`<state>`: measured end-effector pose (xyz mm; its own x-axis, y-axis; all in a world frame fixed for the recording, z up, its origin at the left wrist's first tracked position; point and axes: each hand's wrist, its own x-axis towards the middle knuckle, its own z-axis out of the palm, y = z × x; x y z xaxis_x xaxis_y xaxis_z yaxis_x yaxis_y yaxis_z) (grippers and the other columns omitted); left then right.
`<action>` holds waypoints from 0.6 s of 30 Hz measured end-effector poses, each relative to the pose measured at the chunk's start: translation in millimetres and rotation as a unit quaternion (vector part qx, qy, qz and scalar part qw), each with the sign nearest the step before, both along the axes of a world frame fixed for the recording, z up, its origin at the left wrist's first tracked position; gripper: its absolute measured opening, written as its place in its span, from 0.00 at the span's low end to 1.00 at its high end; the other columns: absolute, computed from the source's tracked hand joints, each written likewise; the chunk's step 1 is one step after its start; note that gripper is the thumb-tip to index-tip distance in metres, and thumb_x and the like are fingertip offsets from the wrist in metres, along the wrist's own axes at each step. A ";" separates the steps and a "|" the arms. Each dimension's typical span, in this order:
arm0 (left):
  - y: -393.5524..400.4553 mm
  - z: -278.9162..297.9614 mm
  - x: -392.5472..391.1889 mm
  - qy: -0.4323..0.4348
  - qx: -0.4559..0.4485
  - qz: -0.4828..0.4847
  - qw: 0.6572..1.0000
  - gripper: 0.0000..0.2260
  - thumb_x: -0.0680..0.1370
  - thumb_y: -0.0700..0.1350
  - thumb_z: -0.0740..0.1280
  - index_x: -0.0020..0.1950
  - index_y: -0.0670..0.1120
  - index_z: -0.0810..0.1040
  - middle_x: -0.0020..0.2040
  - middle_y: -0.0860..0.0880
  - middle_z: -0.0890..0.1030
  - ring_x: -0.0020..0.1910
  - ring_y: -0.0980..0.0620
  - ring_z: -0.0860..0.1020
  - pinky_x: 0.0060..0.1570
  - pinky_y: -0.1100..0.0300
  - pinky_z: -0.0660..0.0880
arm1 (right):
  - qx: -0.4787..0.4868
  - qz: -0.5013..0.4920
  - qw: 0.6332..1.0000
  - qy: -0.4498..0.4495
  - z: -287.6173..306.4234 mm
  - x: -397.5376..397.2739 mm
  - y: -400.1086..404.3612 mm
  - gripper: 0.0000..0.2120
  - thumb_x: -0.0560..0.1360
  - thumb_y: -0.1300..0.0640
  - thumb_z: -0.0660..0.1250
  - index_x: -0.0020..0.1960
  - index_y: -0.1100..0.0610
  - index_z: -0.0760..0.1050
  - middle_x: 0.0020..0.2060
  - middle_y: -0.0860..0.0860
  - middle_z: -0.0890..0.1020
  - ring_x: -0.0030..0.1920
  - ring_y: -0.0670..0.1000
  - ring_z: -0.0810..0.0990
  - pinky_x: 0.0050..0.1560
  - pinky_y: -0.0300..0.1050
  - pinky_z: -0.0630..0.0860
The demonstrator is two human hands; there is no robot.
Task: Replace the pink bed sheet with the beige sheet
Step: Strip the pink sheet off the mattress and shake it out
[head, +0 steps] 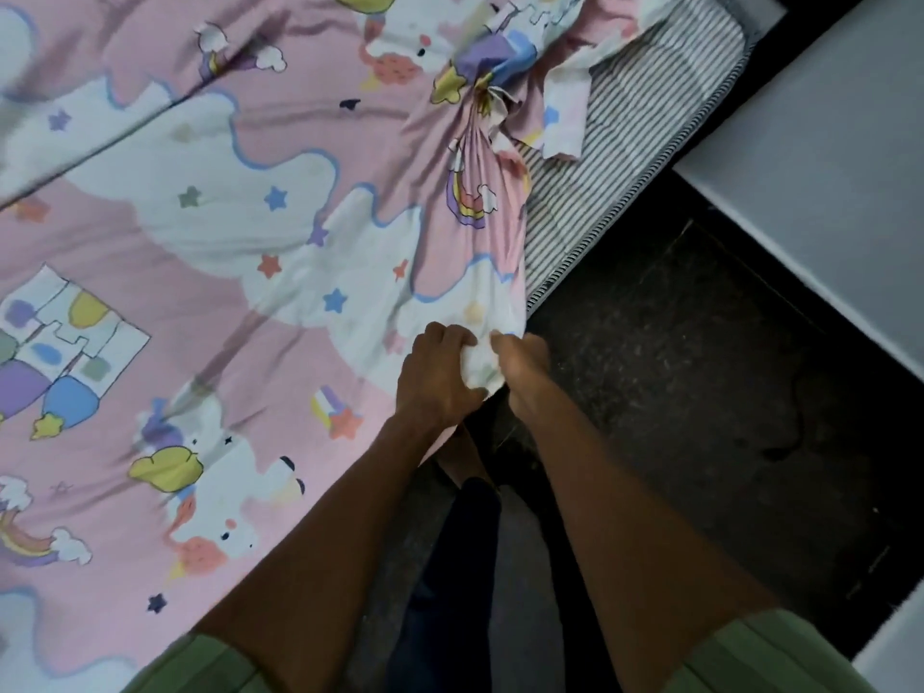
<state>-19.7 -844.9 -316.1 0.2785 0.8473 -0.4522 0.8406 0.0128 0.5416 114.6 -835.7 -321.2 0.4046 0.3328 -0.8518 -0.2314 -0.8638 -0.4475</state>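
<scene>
Both hands closed on the pink cartoon-print cotton bed sheet (210, 232) at the bed's near edge: left hand (440, 375) and right hand (520, 375) bunching one gathered fold, baring the grey-striped mattress (600, 192) above the dark speckled floor (700, 367).

Pink cartoon-print bed sheet (210, 232) spread over bed, right edge bunched, peeled off striped mattress (600, 192).
</scene>
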 end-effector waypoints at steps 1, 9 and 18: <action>-0.9 3.4 0.7 -0.005 -0.004 0.012 1.000 0.35 0.60 0.58 0.78 0.64 0.51 0.73 0.58 0.50 0.72 0.56 0.47 0.73 0.50 0.50 0.75 | 0.001 -0.016 1.000 0.026 2.6 5.4 5.7 0.16 0.75 0.53 0.71 0.57 0.63 0.79 0.50 0.57 0.84 0.46 0.55 0.83 0.50 0.49 0.82; -11.3 39.4 20.3 0.049 0.087 0.177 0.979 0.24 0.63 0.40 0.72 0.57 0.55 0.75 0.53 0.55 0.75 0.53 0.48 0.75 0.49 0.51 0.74 | 0.116 -0.102 0.957 0.244 31.7 43.6 41.8 0.17 0.84 0.48 0.60 0.66 0.56 0.77 0.57 0.56 0.85 0.57 0.57 0.83 0.55 0.52 0.82; -41.6 66.2 33.7 0.032 0.156 0.161 0.974 0.27 0.57 0.40 0.64 0.56 0.52 0.79 0.53 0.53 0.78 0.51 0.44 0.76 0.46 0.50 0.70 | 0.043 0.049 0.952 0.299 63.5 81.2 48.8 0.26 0.74 0.50 0.73 0.69 0.61 0.78 0.60 0.61 0.83 0.59 0.62 0.83 0.64 0.60 0.78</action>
<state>14.0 -886.5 -249.9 -0.0453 0.9850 -0.1663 0.8524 0.1249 0.5077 195.8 -786.8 -257.7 -0.1809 0.4227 -0.8880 -0.3871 -0.8607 -0.3308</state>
